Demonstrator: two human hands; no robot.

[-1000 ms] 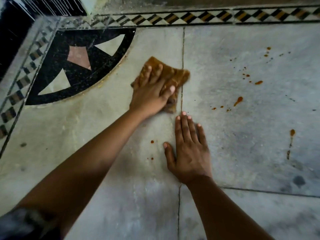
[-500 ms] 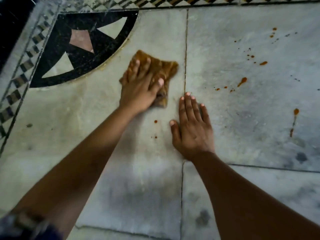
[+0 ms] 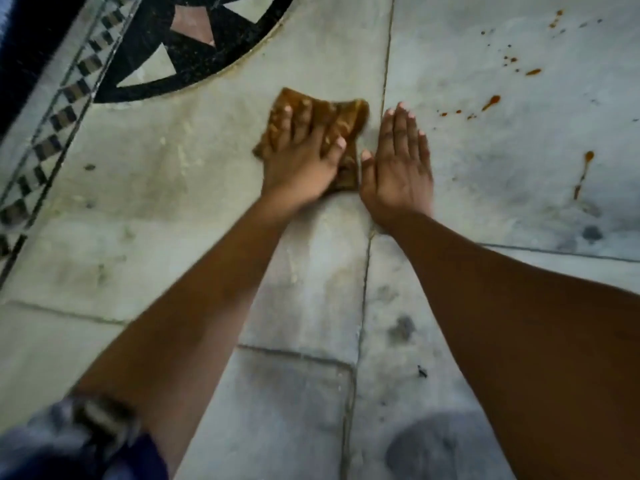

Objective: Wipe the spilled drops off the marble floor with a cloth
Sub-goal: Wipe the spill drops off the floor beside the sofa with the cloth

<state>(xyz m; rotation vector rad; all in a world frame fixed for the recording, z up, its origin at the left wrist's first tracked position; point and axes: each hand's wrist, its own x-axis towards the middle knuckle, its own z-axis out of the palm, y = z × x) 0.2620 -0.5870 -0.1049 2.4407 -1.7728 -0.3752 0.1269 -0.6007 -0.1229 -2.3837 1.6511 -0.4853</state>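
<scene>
Head view: my left grip [image 3: 301, 161], fingers spread flat, has dragged the cloth [image 3: 349, 114] nearer, just left of my flat, empty right grip [image 3: 398, 168], clearing that patch, so only the drops [image 3: 491, 102] on the marble floor [image 3: 173, 188] to the right remain.

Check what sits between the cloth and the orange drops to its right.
Head view: the right hand lies flat on the marble floor between the cloth and the orange drops, over the slab joint. Past it, bare floor up to the drops.
</scene>
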